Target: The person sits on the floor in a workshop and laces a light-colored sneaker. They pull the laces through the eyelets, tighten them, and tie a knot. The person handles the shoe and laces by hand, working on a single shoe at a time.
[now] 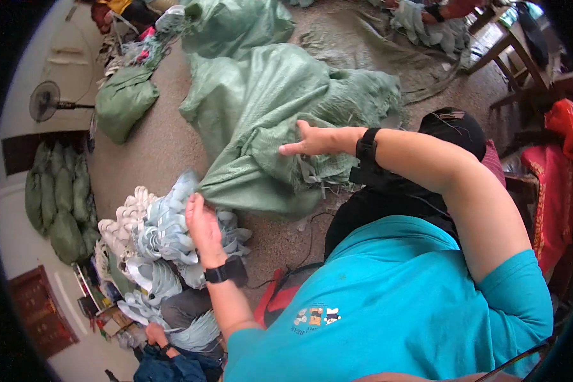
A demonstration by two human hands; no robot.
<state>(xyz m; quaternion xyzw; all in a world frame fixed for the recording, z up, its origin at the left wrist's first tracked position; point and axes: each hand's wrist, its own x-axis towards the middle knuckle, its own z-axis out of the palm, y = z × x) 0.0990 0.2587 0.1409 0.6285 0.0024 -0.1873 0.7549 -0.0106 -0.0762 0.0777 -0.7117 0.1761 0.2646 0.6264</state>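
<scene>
A large green woven sack [261, 114] lies crumpled across the floor ahead of me, with frayed threads along its near edge. The fingers of my left hand [205, 226] meet a drawn-out corner of this sack and pinch it. My right hand [309, 140] is over the sack's right part, thumb and forefinger spread apart; its other fingers are hard to see. Beside my left hand is a heap of pale blue and white strap-like pieces [169, 226]. Dark bands circle both my wrists.
A smaller green sack [126, 102] stands on the floor near a fan [48, 102]. Stuffed green sacks [60, 197] line the left wall. A co-worker's hand [156, 333] shows at the lower left. On the right are a wooden chair [516, 54] and a red bag [566, 127].
</scene>
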